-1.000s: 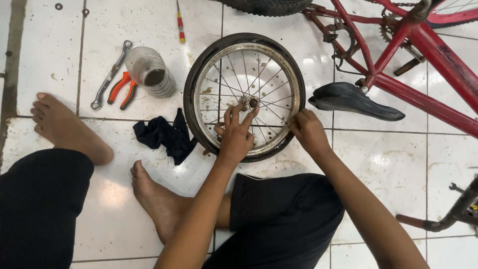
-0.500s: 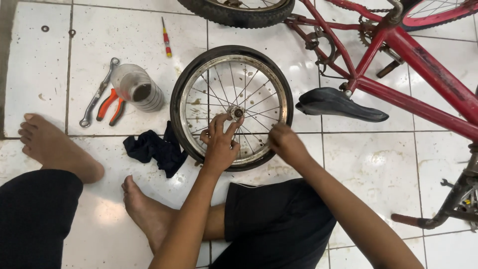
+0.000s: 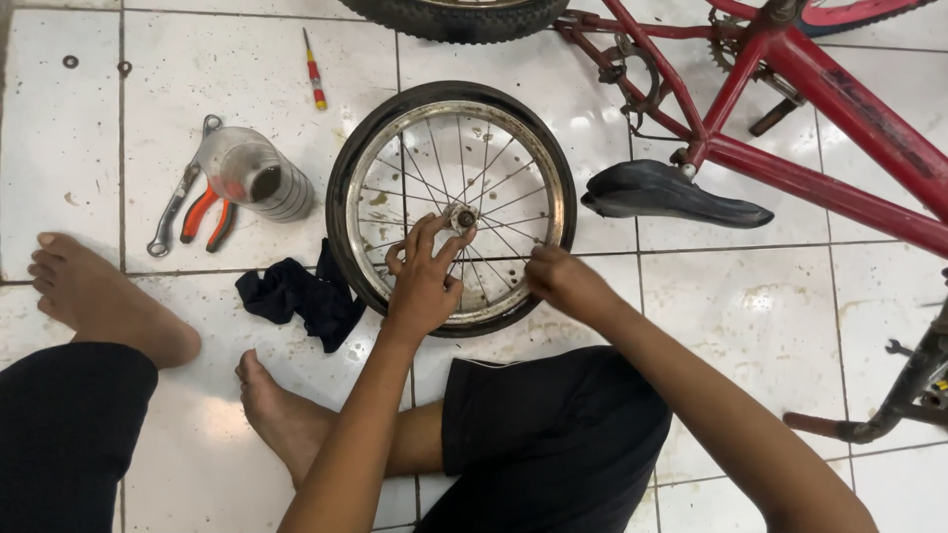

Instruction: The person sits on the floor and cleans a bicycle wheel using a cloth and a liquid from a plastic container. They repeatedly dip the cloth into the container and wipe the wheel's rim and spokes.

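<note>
One wheel (image 3: pixel 452 207) flat on tiles, my left hand (image 3: pixel 423 281) pinching its hub (image 3: pixel 461 215), my right hand (image 3: pixel 561 279) closed on the rim, one rag (image 3: pixel 296 294), one wrench (image 3: pixel 178 202), pliers (image 3: pixel 207 217) half hidden under one jar (image 3: pixel 255 178), bicycle (image 3: pixel 790 118) cut off.

The scene is evenly lit from overhead, and glare patches are thrown across the glossy white floor tiles (image 3: pixel 780 296). Only soft, short shadows are cast beside the small wheel (image 3: pixel 451 207). Focus is held throughout, with slight bending seen at the edges.
</note>
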